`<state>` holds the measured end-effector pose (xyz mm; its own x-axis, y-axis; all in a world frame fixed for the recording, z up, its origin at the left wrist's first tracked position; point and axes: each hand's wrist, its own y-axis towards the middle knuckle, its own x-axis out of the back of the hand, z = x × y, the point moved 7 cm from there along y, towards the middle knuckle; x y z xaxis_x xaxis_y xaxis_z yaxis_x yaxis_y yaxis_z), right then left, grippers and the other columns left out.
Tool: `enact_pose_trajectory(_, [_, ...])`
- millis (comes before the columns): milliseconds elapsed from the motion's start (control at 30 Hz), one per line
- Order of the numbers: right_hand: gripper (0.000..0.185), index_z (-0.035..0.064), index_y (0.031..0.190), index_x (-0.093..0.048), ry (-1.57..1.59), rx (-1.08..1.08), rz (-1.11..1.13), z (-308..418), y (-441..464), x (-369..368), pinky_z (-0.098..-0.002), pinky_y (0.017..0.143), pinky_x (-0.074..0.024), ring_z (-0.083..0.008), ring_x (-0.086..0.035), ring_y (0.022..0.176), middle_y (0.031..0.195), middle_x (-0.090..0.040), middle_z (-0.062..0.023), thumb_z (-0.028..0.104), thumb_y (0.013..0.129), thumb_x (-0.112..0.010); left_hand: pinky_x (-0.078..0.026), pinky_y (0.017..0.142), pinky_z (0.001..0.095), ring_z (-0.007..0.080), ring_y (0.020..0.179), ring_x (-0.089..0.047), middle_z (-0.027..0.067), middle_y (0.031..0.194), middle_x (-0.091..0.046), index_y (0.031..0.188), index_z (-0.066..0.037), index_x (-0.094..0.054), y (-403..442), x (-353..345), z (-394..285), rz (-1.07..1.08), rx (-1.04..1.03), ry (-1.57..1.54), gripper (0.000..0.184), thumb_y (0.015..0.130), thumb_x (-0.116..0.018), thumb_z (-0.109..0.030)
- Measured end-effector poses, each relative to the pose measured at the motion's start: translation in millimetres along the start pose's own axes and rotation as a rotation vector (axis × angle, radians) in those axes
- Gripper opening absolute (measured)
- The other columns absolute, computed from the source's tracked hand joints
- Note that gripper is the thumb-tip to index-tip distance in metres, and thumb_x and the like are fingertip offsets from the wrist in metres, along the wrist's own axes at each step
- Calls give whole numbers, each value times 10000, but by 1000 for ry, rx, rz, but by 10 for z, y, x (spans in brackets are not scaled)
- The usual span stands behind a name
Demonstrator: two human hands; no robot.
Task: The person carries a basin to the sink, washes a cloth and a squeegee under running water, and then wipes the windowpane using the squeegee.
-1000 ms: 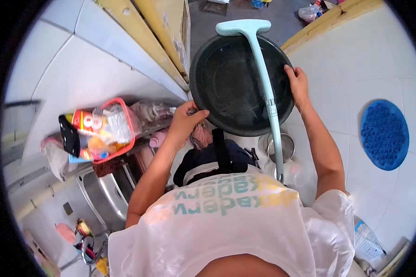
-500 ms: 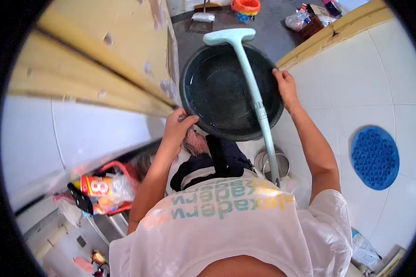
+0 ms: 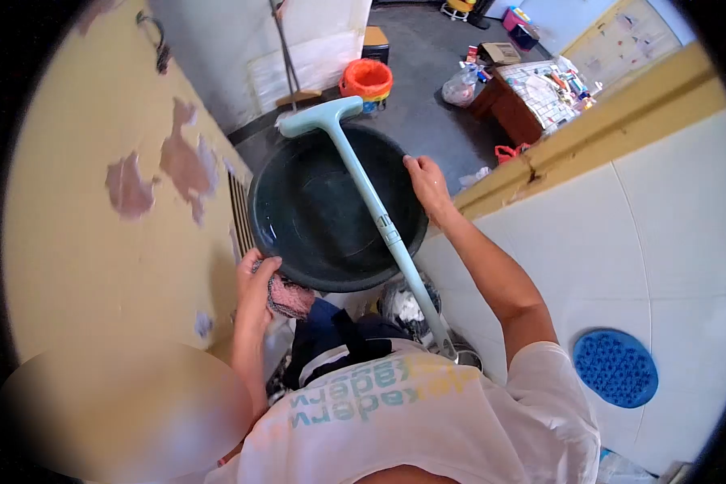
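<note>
A round dark basin [image 3: 340, 285] is held out in front of my body, with glints inside that look like water. My left hand [image 3: 252, 292] is closed on its near left rim, thumb on top, and also clutches a pink and grey cloth [image 3: 290, 298] that hangs below the rim. On the right side, my right hand [image 3: 429, 189] grips the rim with the thumb over the edge. A pale mint-green pole with a T-shaped head [image 3: 363, 184] lies across the basin. Its head juts past the far rim, and its lower end reaches my shirt.
Yellow peeling door [image 3: 81, 242] on the left; yellow door frame [image 3: 557, 169] and white tiled wall on the right, with a blue bristled oval pad [image 3: 615, 368]. Beyond are an orange-lined bin [image 3: 367, 81], a plastic bag [image 3: 461, 86] and a cluttered table [image 3: 532, 97].
The view has turned and advanced, showing more of the room beyond the doorway. The basin, still in both hands, sits further left in view. The red basket on the left has left the view.
</note>
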<state>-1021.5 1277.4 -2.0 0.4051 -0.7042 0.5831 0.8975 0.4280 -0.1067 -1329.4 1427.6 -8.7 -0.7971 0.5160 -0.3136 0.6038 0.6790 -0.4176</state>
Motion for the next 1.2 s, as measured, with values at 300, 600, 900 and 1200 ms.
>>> enact_pose_trajectory(300, [394, -35, 836, -542, 25, -60, -174, 212, 1377, 78, -379, 696, -405, -341, -545, 787, 817, -569, -220, 347, 795, -459, -380, 567, 207, 75, 621, -461, -3, 686, -511, 756, -30, -514, 1801, -658, -680, 186, -6, 274, 56, 716, -548, -50])
enact_pose_trajectory(600, [374, -19, 851, -540, 46, -214, -350, 37, 2582, 531, -396, 708, -407, -359, -540, 814, 832, -569, -222, 337, 795, -438, -362, 553, 191, 55, 598, -439, -9, 673, -501, 742, -33, -505, 3281, -1852, -1167, 387, -3, 380, 45, 719, -543, -36])
enact_pose_trajectory(900, [333, -21, 838, -537, 120, -191, -604, -497, 3742, 1491, -423, 715, -407, -392, -531, 805, 833, -560, -245, 290, 792, -427, -354, 545, 194, 52, 589, -438, -19, 661, -492, 729, -46, -502, 4448, -3428, -908, 500, 65, 425, 30, 721, -524, -28])
enact_pose_trajectory(1200, [330, -29, 815, -523, 99, -346, -826, -1294, 4439, 2640, -411, 721, -401, -392, -513, 843, 849, -540, -254, 282, 790, -417, -382, 623, 203, 78, 672, -476, 4, 738, -526, 802, -24, -523, 5221, -5497, -724, 775, 153, 498, 77, 726, -528, -35])
